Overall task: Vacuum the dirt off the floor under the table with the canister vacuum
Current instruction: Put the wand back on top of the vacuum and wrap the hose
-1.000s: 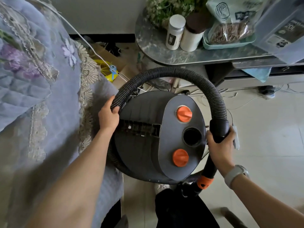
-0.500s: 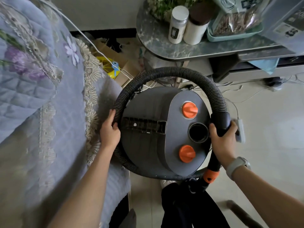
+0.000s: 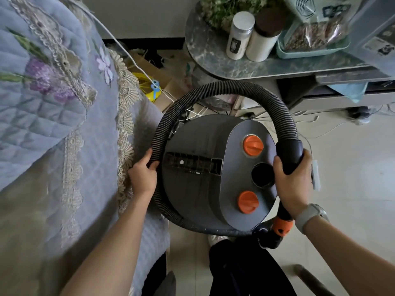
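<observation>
Head view: jar label [image 3: 235,45] unreadable

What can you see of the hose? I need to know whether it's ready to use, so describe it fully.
The hose is black, ribbed and flexible-looking, looped once around the grey canister. It ends in a smooth black cuff with an orange collar lower down. The left hand grips the ribbed part; the right hand grips the cuff. The canister's round port is empty, so the hose looks unplugged there.
</observation>
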A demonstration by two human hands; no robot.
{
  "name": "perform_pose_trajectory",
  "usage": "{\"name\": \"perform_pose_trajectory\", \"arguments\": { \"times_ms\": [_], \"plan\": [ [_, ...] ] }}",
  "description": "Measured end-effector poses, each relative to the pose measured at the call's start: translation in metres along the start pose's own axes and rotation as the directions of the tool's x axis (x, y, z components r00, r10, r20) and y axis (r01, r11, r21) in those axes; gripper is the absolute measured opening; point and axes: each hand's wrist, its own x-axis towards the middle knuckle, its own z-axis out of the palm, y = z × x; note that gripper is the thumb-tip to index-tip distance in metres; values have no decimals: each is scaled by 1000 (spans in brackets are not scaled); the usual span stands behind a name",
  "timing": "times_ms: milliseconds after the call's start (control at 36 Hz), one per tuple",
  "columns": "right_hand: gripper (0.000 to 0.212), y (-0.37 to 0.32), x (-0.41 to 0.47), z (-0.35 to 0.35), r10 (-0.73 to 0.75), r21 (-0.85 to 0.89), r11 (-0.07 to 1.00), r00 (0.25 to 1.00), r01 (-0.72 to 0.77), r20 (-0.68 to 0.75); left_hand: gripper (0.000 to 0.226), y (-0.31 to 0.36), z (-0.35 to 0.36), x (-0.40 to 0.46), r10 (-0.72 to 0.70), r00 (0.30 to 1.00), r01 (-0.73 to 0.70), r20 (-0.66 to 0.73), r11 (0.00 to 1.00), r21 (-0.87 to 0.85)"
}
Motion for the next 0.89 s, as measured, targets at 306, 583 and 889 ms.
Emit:
{"name": "perform_pose_trajectory", "arguments": {
  "times_ms": [306,583,889],
  "plan": [
    [61,-10,-5,6,-16,-70,997,1000,15,-11,42,-8,10,11,15,996,-20,83,998,54],
    [58,-5,-7,5,-18,-108,994,1000,19,7,44,-9,14,25,-22,982,-3,188,991,132],
    [56,5,-13,-13,-3,-130,992,999,7,34,43,29,-10,7,24,1000,-23,17,997,-73]
  ]
}}
